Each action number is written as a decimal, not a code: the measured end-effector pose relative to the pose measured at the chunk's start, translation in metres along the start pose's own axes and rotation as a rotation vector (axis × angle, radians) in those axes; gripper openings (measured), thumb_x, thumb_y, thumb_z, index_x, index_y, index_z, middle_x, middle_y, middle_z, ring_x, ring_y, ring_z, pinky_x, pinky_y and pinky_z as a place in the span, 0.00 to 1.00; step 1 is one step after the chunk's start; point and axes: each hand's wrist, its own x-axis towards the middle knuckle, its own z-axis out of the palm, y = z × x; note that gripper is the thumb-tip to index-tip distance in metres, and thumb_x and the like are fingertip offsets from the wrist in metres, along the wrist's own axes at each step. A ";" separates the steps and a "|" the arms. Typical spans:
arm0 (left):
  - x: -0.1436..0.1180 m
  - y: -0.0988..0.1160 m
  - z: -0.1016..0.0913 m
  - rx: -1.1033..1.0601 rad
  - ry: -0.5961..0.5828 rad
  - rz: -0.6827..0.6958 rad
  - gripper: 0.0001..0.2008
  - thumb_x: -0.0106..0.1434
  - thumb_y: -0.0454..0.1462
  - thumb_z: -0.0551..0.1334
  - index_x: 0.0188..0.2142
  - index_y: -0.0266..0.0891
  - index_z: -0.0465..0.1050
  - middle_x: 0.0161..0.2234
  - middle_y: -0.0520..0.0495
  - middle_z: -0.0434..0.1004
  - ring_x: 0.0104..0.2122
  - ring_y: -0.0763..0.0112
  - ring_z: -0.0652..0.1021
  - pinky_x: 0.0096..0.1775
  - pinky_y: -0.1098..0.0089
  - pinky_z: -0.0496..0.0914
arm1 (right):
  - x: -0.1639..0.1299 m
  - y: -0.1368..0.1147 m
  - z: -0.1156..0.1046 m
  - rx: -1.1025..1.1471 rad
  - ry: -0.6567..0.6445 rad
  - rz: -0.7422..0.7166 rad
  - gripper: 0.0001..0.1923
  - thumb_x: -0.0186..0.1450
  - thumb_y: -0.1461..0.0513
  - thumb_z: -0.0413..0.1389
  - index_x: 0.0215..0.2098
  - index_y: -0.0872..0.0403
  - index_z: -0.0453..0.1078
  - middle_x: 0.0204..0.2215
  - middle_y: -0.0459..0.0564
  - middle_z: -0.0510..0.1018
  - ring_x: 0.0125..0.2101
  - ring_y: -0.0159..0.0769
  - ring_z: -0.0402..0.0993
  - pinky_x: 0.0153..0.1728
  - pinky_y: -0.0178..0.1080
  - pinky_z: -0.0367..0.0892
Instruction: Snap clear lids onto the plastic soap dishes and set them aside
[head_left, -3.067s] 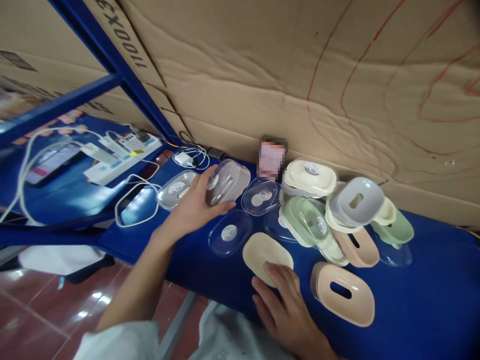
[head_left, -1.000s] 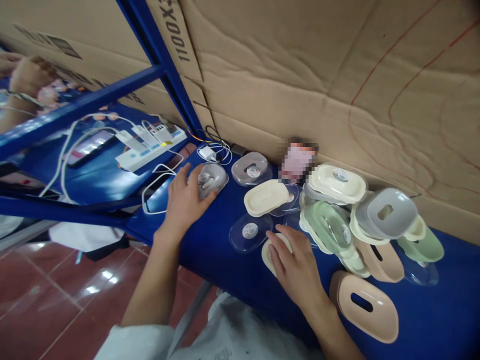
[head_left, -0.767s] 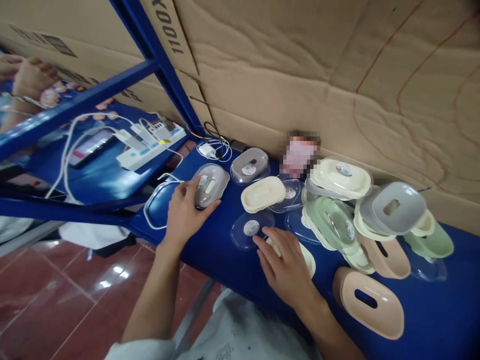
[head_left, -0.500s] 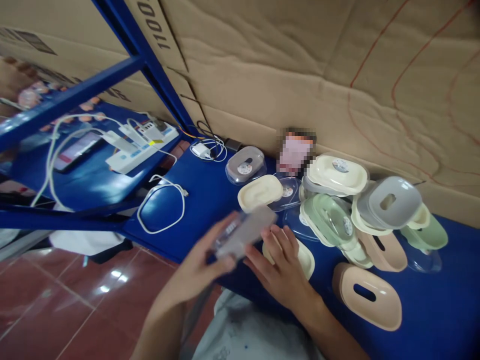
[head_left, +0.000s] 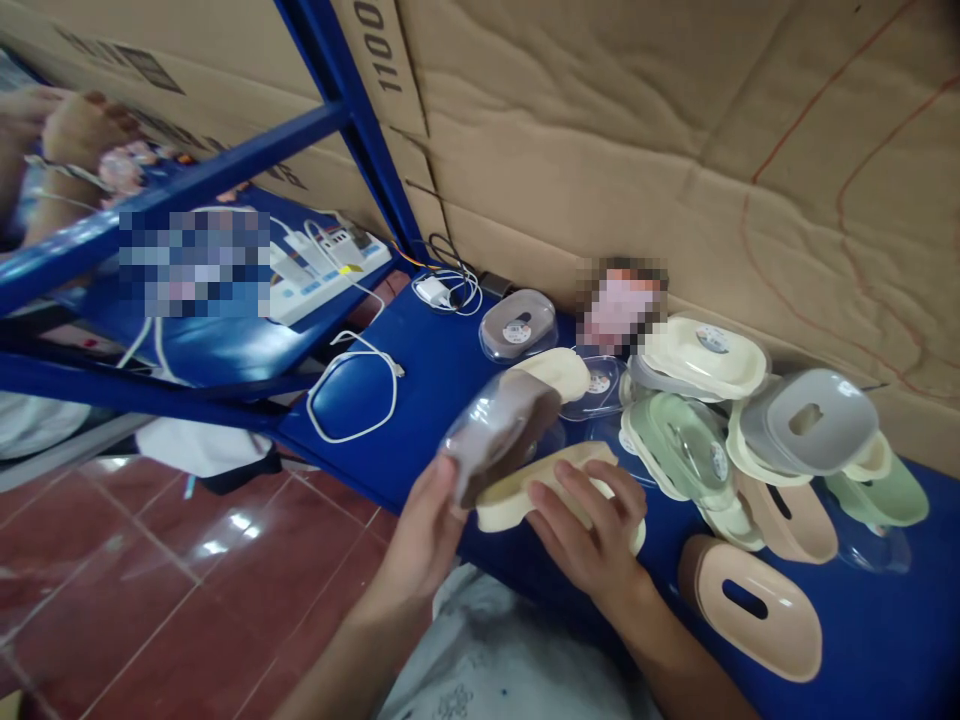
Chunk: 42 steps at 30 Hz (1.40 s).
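My left hand is closed on the near end of a grey-brown oval box, which is tilted up and has a shiny clear cover. In my right hand is a cream oval tray, gripped along its near side; its far end meets or overlaps the lower edge of the grey-brown box. Whether the two are fitted together, I cannot tell. Behind them on the blue table lie another cream oval piece and a clear cover with a round sticker.
To the right are cream boxes, grey oval pieces, green ones and a peach slotted cover. A covered grey-brown box stands behind. A white cable lies left, near a blue frame. Another person's hand shows beyond.
The grey-brown box has tipped upward in my left hand. My right hand, earlier with fingers beside that box, now holds a raised cream tray against it. The view has shifted slightly left.
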 end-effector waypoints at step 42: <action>0.086 0.056 -0.072 1.105 0.125 0.982 0.22 0.64 0.40 0.75 0.56 0.45 0.78 0.58 0.40 0.81 0.62 0.49 0.78 0.68 0.44 0.67 | -0.008 0.011 -0.042 0.189 -0.339 0.291 0.30 0.72 0.59 0.66 0.70 0.48 0.69 0.65 0.57 0.76 0.70 0.51 0.67 0.63 0.55 0.76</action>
